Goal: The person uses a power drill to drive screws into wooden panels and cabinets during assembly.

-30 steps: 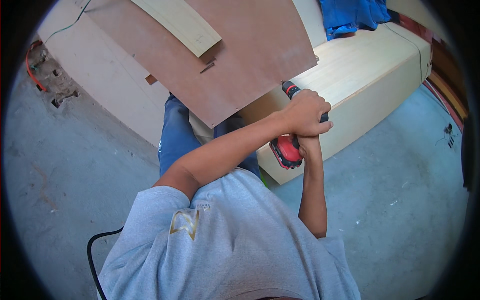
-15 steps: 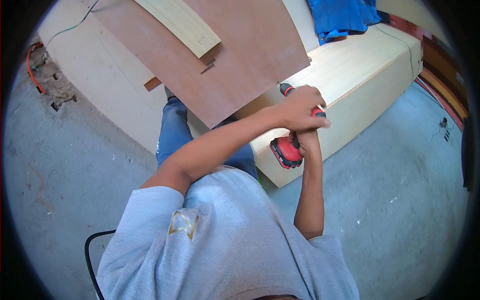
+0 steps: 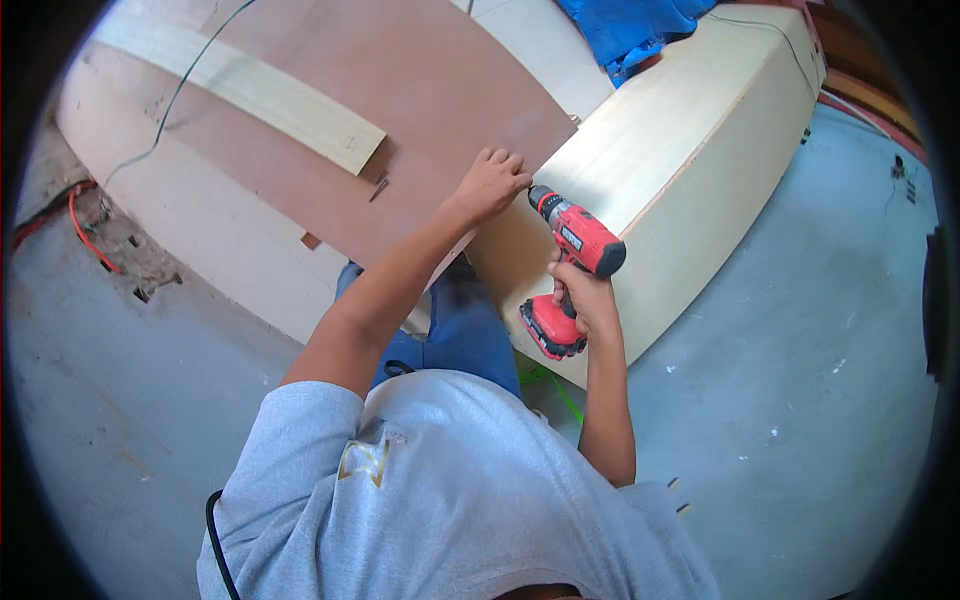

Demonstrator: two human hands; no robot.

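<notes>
Sheet at centre, wooden box to its right, drill at the near right edge.
Wood strip (image 3: 270,110) lies on the sheet (image 3: 450,110), left of its middle; screws (image 3: 379,187) on the sheet just beside the strip's near end. Cord (image 3: 178,95) crosses over the strip toward its far end. Board (image 3: 210,230) left of and below the sheet. Left hand (image 3: 490,183) at the sheet's near right edge; drill (image 3: 580,235) right of it, in right hand (image 3: 585,295), tip just beside the left fingers. Wooden box (image 3: 670,150) beyond the drill; cloth (image 3: 630,30) at far side, against the box.
</notes>
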